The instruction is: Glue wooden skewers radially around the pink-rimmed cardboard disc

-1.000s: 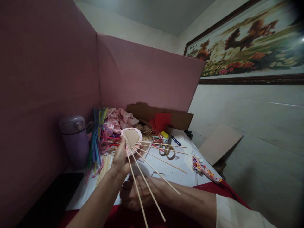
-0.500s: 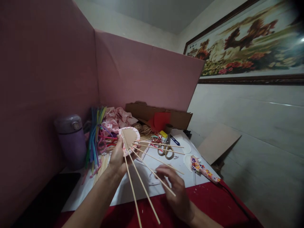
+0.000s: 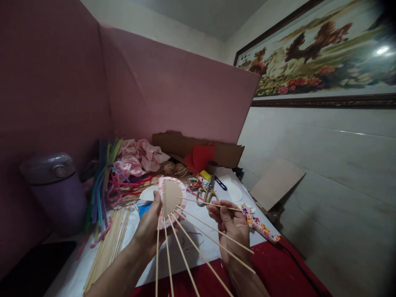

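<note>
My left hand (image 3: 151,231) grips a rounded cardboard piece (image 3: 172,196) by its left and lower edge, thumb on top. The piece has a pink-and-white fabric rim. Several thin wooden sticks (image 3: 185,262) fan out from its curved edge toward me and to the right. My right hand (image 3: 233,227) pinches the uppermost wooden stick (image 3: 198,201) between thumb and fingers. That stick's far end lies over the cardboard near the rim; I cannot tell whether it is fixed there. Two lower sticks pass in front of my right palm and wrist.
Gold-handled scissors (image 3: 207,192) and a blue cutter (image 3: 220,183) lie behind the sticks. A flower-patterned glue gun (image 3: 261,227) with a cord rests at right. Loose sticks (image 3: 107,243), pipe cleaners (image 3: 102,185) and a purple tumbler (image 3: 58,202) stand left.
My right hand has risen from below the sticks and now pinches the uppermost one. The cardboard piece has turned and shifted slightly lower, with its sticks pointing more toward me. The view has swung right.
</note>
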`<state>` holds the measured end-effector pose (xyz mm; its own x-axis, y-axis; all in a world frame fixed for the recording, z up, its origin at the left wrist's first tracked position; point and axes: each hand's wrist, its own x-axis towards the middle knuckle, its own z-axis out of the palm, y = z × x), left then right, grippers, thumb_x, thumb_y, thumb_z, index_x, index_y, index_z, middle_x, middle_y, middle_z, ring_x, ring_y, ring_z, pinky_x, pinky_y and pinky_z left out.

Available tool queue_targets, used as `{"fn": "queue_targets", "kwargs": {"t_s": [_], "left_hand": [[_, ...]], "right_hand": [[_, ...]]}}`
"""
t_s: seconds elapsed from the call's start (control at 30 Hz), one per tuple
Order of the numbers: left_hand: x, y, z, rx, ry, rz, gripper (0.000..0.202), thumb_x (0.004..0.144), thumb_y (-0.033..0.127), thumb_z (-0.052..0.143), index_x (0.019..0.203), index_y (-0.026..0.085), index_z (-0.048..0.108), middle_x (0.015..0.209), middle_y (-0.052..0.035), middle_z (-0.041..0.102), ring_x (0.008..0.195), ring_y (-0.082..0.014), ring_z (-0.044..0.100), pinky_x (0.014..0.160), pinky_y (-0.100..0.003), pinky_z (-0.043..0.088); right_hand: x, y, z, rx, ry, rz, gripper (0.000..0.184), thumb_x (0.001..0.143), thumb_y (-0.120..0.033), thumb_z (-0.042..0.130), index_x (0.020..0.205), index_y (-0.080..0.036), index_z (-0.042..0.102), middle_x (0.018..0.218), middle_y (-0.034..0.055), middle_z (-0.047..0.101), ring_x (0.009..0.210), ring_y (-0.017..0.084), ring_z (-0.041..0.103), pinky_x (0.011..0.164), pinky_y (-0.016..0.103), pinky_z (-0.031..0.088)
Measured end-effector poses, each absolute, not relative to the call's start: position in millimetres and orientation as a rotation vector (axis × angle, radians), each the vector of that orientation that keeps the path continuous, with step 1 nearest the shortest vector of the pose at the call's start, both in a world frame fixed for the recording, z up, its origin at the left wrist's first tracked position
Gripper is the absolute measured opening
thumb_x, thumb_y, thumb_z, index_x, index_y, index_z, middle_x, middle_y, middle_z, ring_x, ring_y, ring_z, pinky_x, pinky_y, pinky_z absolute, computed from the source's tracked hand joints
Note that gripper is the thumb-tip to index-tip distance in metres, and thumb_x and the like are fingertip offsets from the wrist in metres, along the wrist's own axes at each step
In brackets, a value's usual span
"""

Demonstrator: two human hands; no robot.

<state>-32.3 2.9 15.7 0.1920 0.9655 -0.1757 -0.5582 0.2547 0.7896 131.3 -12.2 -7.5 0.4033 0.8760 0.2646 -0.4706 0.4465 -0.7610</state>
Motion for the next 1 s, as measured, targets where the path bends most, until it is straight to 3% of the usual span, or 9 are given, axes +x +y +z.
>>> {"fn": "queue_targets", "kwargs": {"t_s": [0.17, 0.33, 0.63, 1.0], "left_hand": [[-27.6, 2.4, 11.6, 0.603, 0.801, 1.170, 0.035, 0.069, 0.045, 0.049, 0.086, 0.016, 0.056, 0.063, -0.0067, 0.061, 0.053, -0.0184, 0.060, 0.040, -0.026, 0.046], [-26.7, 3.5, 10.3, 0.602, 0.903, 1.157, 0.039, 0.068, 0.048, 0.049, 0.092, 0.017, 0.056, 0.069, -0.0074, 0.063, 0.058, -0.0196, 0.062, 0.044, -0.027, 0.048], [-26.2, 4.2, 10.5, 0.582, 0.842, 1.149, 0.035, 0.070, 0.043, 0.050, 0.092, 0.017, 0.056, 0.071, -0.0076, 0.063, 0.056, -0.0184, 0.062, 0.043, -0.027, 0.049], [-25.7, 3.4, 11.7, 0.586, 0.839, 1.141, 0.033, 0.070, 0.044, 0.049, 0.089, 0.018, 0.056, 0.061, -0.0052, 0.061, 0.051, -0.0179, 0.060, 0.040, -0.026, 0.047]], "right_hand": [[131.6, -17.9, -10.2, -0.649, -0.783, 0.821, 0.013, 0.075, -0.024, 0.053, 0.081, -0.015, 0.047, 0.077, 0.0073, 0.064, 0.064, 0.020, 0.064, 0.049, 0.029, 0.052], [132.8, -18.6, -10.6, -0.680, -0.802, 0.802, 0.014, 0.072, -0.020, 0.056, 0.080, -0.016, 0.044, 0.077, 0.0067, 0.064, 0.064, 0.020, 0.064, 0.052, 0.031, 0.052], [133.4, -18.3, -12.2, -0.703, -0.804, 0.788, 0.016, 0.071, -0.020, 0.058, 0.078, -0.016, 0.045, 0.076, 0.0062, 0.065, 0.061, 0.020, 0.064, 0.051, 0.032, 0.053], [131.9, -18.8, -11.2, -0.718, -0.800, 0.797, 0.016, 0.071, -0.021, 0.057, 0.079, -0.015, 0.044, 0.075, 0.0066, 0.064, 0.062, 0.020, 0.064, 0.052, 0.031, 0.053]]}}
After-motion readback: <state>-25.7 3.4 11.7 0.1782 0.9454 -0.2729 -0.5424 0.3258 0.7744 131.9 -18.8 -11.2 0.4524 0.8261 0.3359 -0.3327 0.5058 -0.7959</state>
